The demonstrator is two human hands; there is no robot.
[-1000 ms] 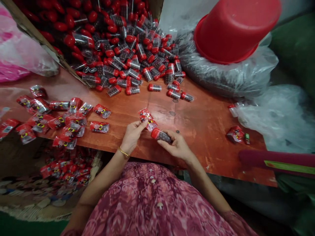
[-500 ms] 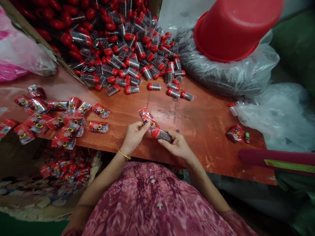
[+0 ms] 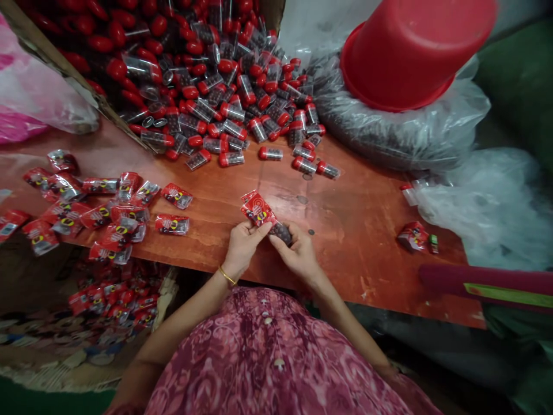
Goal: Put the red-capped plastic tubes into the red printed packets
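Note:
Above the table's front edge, my left hand [image 3: 245,246] pinches a red printed plastic wrapper [image 3: 258,208] between thumb and fingers. My right hand [image 3: 299,252] is closed around a clear plastic tube [image 3: 281,232] with dark contents. The tube's far end is inside or behind the wrapper, so its red cap is hidden. To the left lie several wrapped tubes [image 3: 171,224] in the same red print. Beyond my hands, unwrapped red-capped tubes [image 3: 271,153] lie loose on the table.
A cardboard box [image 3: 125,124] lies tipped with a heap of red-capped tubes [image 3: 235,109] spilling out. A red bucket [image 3: 415,57] sits upside down on a filled plastic bag [image 3: 401,138]. At right are a crumpled red wrapper [image 3: 413,236] and a maroon roll [image 3: 449,279]. More wrapped tubes [image 3: 114,300] lie below the left edge.
The tube in my right hand has moved left and up into or behind the wrapper; its red cap no longer shows. My hands are closer together, and the wrapper's printed face is spread flatter.

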